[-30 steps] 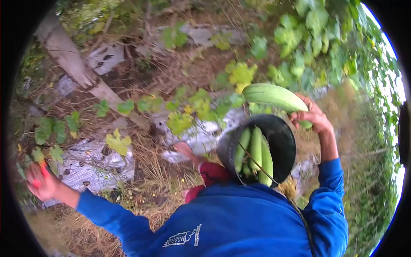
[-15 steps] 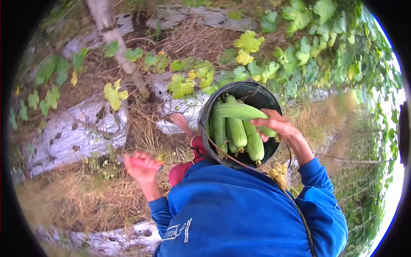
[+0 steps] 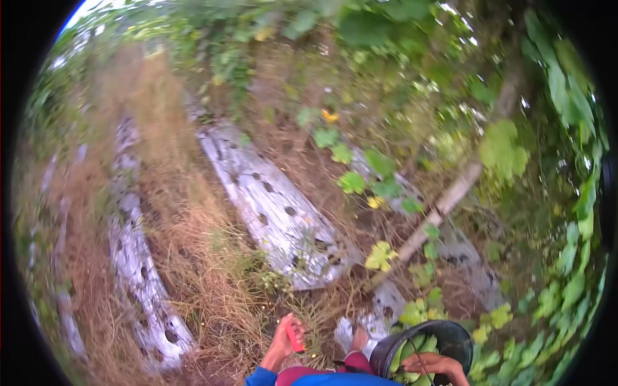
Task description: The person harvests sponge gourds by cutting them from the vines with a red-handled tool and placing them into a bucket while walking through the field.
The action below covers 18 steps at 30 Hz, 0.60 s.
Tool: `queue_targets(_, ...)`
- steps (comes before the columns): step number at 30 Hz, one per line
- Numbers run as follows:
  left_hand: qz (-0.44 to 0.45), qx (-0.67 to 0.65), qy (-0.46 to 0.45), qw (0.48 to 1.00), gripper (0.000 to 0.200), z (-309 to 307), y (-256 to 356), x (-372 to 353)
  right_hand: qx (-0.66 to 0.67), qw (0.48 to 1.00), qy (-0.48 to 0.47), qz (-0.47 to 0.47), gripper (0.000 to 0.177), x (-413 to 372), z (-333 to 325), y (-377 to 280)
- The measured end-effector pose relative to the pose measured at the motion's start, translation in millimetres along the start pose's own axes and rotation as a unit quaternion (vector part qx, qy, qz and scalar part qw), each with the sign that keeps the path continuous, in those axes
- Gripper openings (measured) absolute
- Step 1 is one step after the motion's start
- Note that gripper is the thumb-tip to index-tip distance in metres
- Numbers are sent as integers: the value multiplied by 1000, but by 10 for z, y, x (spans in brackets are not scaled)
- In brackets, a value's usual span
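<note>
My left hand [image 3: 283, 338] is closed round the red handle of a knife-like tool [image 3: 295, 337], low in the view left of the bucket; its blade cannot be made out. At the bottom right stands a black bucket [image 3: 456, 336] with several long green luffa gourds [image 3: 425, 344] inside. Over the bucket's mouth, my right hand [image 3: 439, 365] reaches in from the right with bent fingers, across the gourds and beside the thin bucket handle [image 3: 418, 355]. What those fingers grip is hidden.
Strips of silvery plastic mulch [image 3: 270, 206] with holes run over the ground between dry grass [image 3: 187, 251]. A slanting wooden post [image 3: 444, 206] rises beyond the bucket. Leafy vines [image 3: 566, 270] hang on the right and overhead. My bare foot [image 3: 359, 339] is beside the bucket.
My view has swung up and leftward, so the bucket and both hands now sit at the bottom edge. The gourd earlier raised in my right hand no longer shows above the others.
</note>
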State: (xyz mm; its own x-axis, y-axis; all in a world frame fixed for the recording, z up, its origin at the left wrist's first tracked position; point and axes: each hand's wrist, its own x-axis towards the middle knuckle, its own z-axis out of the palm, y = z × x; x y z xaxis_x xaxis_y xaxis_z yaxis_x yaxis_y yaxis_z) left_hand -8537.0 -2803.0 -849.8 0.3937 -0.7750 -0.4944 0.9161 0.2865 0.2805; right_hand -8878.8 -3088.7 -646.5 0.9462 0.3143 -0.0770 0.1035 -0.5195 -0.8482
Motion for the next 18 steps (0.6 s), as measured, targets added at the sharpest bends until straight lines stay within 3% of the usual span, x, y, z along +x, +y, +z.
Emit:
queue_targets(1,27,-21,40,999,33,-150,105,-115,138,976,62,155,45,298,-223,-503)
queue_targets(2,41,-32,39,998,33,-310,156,-215,269,904,128,307,52,483,-345,-896)
queue_targets(3,84,-62,74,992,26,-475,184,-316,236,928,66,282,40,98,-426,72)
queue_targets(4,123,-92,110,982,19,-616,197,-424,113,966,6,232,39,403,-710,-52)
queue_targets(5,129,-104,113,980,19,-735,202,-553,84,940,82,322,37,487,-754,-22)
queue_targets(6,161,-126,123,971,15,-884,225,-739,25,929,110,353,35,847,-802,-463)
queue_targets(10,242,-175,145,943,19,-1258,82,-1077,-104,919,109,365,34,1717,-896,-729)
queue_targets(13,272,-210,164,925,16,-1370,28,-1221,-42,950,53,306,37,2157,-720,-218)
queue_targets(14,280,-219,181,917,16,-1383,46,-1256,-68,958,-22,278,38,2301,-692,13)
queue_targets(18,325,-262,210,884,16,-1627,60,-1274,-64,942,-132,301,39,3108,-426,27)
